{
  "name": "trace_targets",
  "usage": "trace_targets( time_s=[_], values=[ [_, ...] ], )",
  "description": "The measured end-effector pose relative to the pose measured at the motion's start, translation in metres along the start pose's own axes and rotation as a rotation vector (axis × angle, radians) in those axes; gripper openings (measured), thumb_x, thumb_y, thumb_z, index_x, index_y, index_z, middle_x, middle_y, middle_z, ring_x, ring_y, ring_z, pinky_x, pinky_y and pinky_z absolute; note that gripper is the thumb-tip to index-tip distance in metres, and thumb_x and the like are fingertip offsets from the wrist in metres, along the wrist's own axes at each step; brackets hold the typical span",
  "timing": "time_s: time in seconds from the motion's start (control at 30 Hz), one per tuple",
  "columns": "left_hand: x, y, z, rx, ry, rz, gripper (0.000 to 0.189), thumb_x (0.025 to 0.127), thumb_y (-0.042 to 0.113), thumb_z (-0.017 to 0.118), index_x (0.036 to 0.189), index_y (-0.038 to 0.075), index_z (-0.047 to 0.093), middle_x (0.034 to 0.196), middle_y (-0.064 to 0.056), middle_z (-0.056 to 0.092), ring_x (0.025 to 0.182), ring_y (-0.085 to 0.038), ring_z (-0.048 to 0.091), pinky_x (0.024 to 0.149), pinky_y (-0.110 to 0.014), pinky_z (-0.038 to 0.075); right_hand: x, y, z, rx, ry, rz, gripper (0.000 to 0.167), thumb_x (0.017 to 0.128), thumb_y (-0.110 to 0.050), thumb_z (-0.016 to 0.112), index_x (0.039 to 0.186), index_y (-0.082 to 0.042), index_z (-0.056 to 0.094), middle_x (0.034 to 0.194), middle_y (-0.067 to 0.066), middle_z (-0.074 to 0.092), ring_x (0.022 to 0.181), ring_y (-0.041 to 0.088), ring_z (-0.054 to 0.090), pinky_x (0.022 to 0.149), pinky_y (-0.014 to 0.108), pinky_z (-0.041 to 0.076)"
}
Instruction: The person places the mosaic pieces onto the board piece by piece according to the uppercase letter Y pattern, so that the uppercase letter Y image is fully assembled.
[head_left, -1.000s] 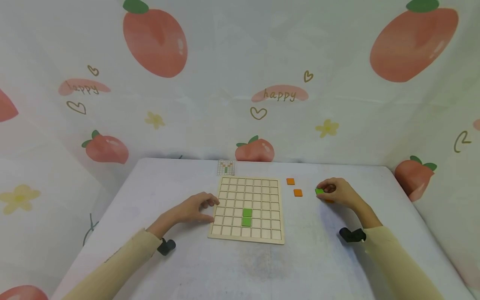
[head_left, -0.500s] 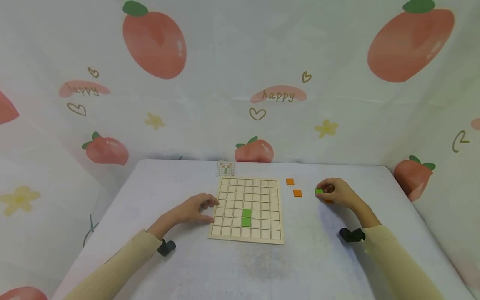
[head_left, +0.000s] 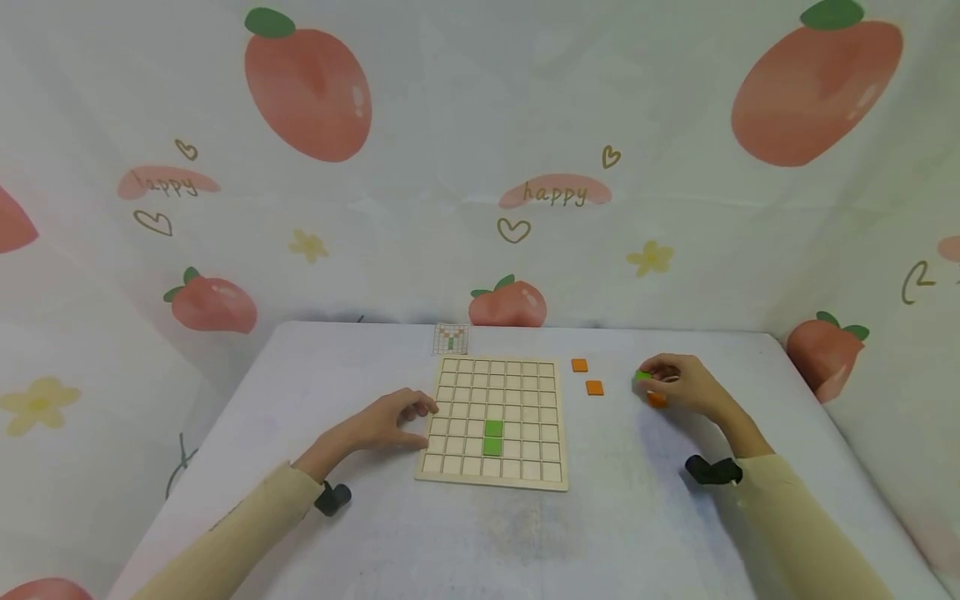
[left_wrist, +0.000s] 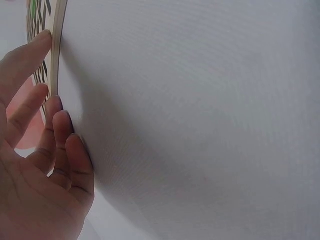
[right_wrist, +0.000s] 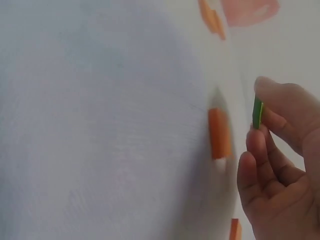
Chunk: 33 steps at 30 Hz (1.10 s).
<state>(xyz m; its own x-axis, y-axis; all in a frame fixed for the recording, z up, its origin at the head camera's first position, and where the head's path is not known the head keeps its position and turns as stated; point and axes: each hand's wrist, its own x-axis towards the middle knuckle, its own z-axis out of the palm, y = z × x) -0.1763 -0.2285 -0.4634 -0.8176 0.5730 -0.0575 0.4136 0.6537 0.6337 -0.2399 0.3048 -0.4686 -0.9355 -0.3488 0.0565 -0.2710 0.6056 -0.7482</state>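
A pale wooden grid board [head_left: 462, 387] lies flat on the table, with two green square tiles [head_left: 492, 437] one in front of the other in its cells. My left hand [head_left: 386, 419] is at the board's left side, thumb and fingertips at its edge; in the left wrist view the thumb [left_wrist: 30, 57] touches the rim. To the right of the board, my right hand [head_left: 684, 384] pinches a green tile [right_wrist: 257, 111] between thumb and finger. Just below that hand lies an orange tile [head_left: 657, 400] on the table, seen apart from the fingers in the right wrist view.
Two more orange tiles lie right of the board, one farther back [head_left: 580, 365] and one nearer orange tile [head_left: 595, 388]. Behind the board sits a small card [head_left: 451, 339] printed with a coloured grid pattern. A fruit-printed cloth [head_left: 420, 167] hangs behind the white table [head_left: 615, 517].
My right hand has risen a little and shifted right with the green tile, showing more of the orange tile beneath it. My left hand stays at the board's edge.
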Motion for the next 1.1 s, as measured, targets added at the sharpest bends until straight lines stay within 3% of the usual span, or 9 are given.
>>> trace_targets(
  time_s=[0.3, 0.5, 0.73, 1.1],
  values=[
    [0.000, -0.001, 0.000, -0.002, -0.006, 0.001, 0.049, 0.085, 0.020, 0.085, 0.126, 0.007, 0.062, 0.111, -0.001, 0.059, 0.101, -0.020, 0.056, 0.091, -0.039, 0.048, -0.011, -0.008, -0.007, 0.007, 0.004, -0.005, 0.027, 0.094, -0.017, 0.075, 0.113, 0.002, 0.069, 0.109, 0.013, 0.069, 0.095, 0.029, 0.067, 0.076, 0.026, 0.054],
    [0.001, -0.003, 0.001, -0.007, 0.002, 0.029, 0.049, 0.085, 0.021, 0.085, 0.126, 0.007, 0.062, 0.112, 0.000, 0.059, 0.101, -0.019, 0.057, 0.090, -0.038, 0.049, -0.018, -0.011, -0.007, 0.050, -0.029, -0.004, 0.030, 0.095, -0.015, 0.075, 0.118, 0.004, 0.069, 0.108, 0.015, 0.070, 0.091, 0.027, 0.069, 0.073, 0.028, 0.055],
    [0.001, -0.003, 0.001, -0.010, 0.002, 0.028, 0.049, 0.085, 0.021, 0.086, 0.125, 0.007, 0.063, 0.111, 0.000, 0.059, 0.100, -0.019, 0.057, 0.090, -0.037, 0.049, -0.026, -0.020, -0.009, 0.111, -0.051, 0.005, 0.035, 0.096, -0.013, 0.073, 0.124, 0.007, 0.066, 0.118, 0.020, 0.067, 0.099, 0.031, 0.069, 0.076, 0.027, 0.055],
    [0.001, -0.002, 0.000, -0.014, 0.011, 0.017, 0.047, 0.085, 0.018, 0.085, 0.124, 0.006, 0.063, 0.110, -0.001, 0.059, 0.099, -0.020, 0.057, 0.089, -0.039, 0.049, -0.024, -0.031, 0.007, 0.254, -0.111, -0.002, 0.034, 0.090, -0.006, 0.078, 0.121, 0.006, 0.068, 0.117, 0.020, 0.067, 0.087, 0.018, 0.067, 0.073, 0.027, 0.054]
  ],
)
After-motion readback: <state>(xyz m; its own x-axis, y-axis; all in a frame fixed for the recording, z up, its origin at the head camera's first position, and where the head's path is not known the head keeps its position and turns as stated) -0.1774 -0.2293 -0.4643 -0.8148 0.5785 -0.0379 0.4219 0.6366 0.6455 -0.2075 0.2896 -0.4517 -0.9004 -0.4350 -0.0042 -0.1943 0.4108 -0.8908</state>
